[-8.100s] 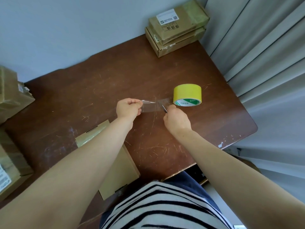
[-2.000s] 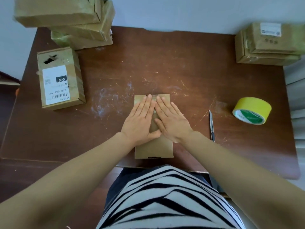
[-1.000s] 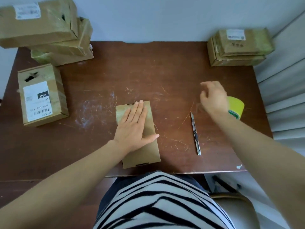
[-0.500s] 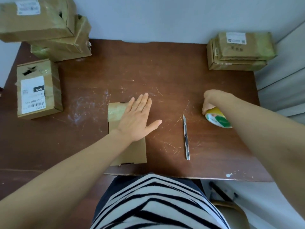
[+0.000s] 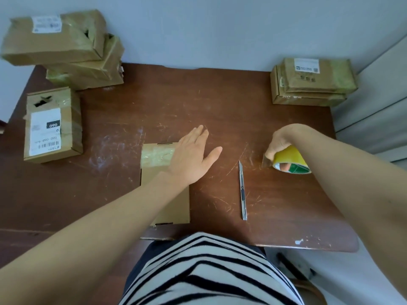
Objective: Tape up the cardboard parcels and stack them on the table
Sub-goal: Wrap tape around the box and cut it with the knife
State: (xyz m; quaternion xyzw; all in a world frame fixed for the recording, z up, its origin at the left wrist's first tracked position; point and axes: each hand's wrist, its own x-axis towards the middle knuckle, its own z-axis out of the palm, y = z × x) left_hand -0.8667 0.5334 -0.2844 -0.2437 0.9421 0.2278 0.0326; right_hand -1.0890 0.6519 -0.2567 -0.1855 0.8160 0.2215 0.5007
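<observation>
L hand (image 5: 191,157) flat, fingers straight, over parcel (image 5: 154,159); R hand (image 5: 279,142) grips tape roll (image 5: 289,158).

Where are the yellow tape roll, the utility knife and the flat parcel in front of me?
yellow tape roll (image 5: 288,156): head view, on its yellow outer band.
utility knife (image 5: 242,192): head view, on the middle of its handle.
flat parcel (image 5: 155,156): head view, on the taped strip near its far end.

Scratched brown table (image 5: 220,102): flat parcel (image 5: 171,203) near centre, knife (image 5: 242,190) to its right, labelled box (image 5: 52,124) left, far-left stack (image 5: 66,40), far-right stack (image 5: 308,84).
</observation>
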